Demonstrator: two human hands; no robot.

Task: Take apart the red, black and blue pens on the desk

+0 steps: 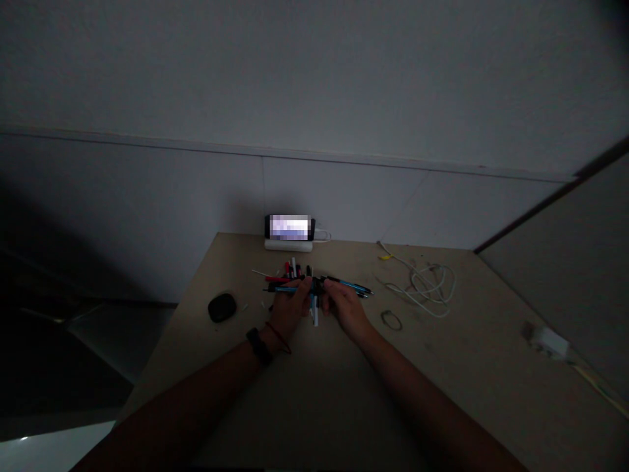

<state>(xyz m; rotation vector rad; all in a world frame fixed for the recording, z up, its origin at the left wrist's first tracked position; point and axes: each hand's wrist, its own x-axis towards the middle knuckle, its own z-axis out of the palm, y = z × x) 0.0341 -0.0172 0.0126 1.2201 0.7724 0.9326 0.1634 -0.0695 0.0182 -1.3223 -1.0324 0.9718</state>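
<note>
Over the middle of the table, my left hand is closed around a blue-and-black pen whose tip points left. My right hand is closed on blue-and-black pens that point right. The inner ends of these pens come close together between my fingers; whether they touch is too dark to tell. Below that spot, a white pen or marker sticks out toward me between my hands. Just behind my left hand lie a red pen and several other red, white and dark pieces, partly hidden.
A lit phone leans at the wall on a white block. A black rounded case lies left. To the right are a coiled white cable, a small loop and a white plug. The table's left edge drops off.
</note>
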